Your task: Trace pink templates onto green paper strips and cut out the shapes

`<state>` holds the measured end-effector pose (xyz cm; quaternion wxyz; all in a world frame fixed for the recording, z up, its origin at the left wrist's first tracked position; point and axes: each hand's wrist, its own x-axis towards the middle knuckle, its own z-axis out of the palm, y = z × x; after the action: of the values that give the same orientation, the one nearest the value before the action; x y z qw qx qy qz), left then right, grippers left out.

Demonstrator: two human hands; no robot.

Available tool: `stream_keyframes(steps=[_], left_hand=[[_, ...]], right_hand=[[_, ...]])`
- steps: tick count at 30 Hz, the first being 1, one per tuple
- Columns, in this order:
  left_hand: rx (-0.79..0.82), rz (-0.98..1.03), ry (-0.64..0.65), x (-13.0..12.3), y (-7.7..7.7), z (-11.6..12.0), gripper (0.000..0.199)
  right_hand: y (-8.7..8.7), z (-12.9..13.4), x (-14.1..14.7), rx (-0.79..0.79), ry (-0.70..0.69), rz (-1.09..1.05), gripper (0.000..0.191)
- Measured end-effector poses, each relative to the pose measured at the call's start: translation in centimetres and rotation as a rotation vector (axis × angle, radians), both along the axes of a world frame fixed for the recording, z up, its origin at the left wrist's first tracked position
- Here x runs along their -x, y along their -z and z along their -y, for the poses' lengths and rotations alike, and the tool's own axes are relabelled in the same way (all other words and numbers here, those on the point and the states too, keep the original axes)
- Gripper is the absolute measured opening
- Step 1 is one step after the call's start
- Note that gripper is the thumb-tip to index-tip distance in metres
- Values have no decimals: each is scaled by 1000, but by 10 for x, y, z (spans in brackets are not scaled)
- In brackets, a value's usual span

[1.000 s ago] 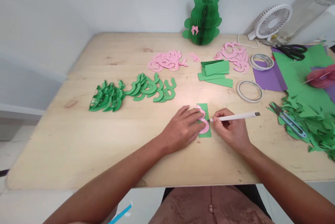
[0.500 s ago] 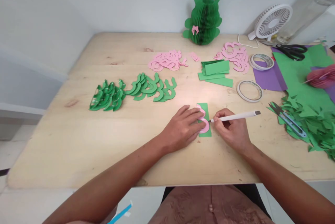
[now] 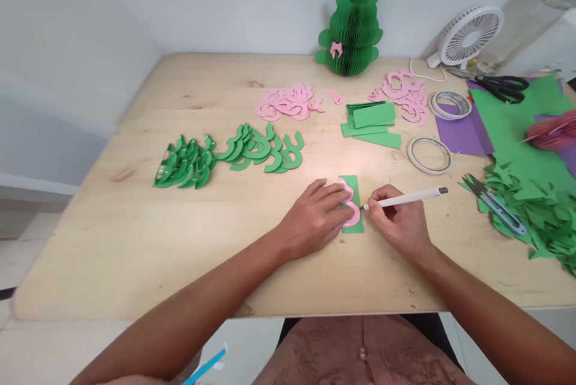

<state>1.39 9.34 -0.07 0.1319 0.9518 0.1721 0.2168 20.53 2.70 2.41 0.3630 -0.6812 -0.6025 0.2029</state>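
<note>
A pink curved paper cutout (image 3: 354, 216) lies on a green paper strip (image 3: 357, 193) near the front of the table. My left hand (image 3: 312, 220) rests flat over both, fingers stretched out and pressing the cutout down; part of the cutout is hidden beneath them. In my right hand (image 3: 400, 220) is a white pen (image 3: 411, 198), pinched near its tip. The tip points left and meets the strip at the pink cutout's right edge, or very close to it. Green curved cutouts (image 3: 265, 148) lie in an overlapping row beyond my left hand.
Green strips (image 3: 373, 116) are stacked behind the hands, between pink cutout piles (image 3: 288, 103). Tape rolls (image 3: 429, 156), small snips (image 3: 497, 208), green scraps (image 3: 535, 217) and black scissors (image 3: 504, 86) lie to the right. A green paper figure (image 3: 353, 31) and white fan (image 3: 470, 37) stand at the back.
The view has shifted very slightly. Both hands, the pen and the pink cutout keep practically the same places.
</note>
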Motion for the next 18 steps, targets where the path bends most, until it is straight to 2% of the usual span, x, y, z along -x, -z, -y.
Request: stream_keyframes(steps=[7,18], left_hand=[[-9,-20,-9,-1,-6,2,31],[-6,-2,-11,-1,-5,3,31]], right_hand=[[0,1,-1,0,-4,-12,10],[0,0,0,2,-10,-14,11]])
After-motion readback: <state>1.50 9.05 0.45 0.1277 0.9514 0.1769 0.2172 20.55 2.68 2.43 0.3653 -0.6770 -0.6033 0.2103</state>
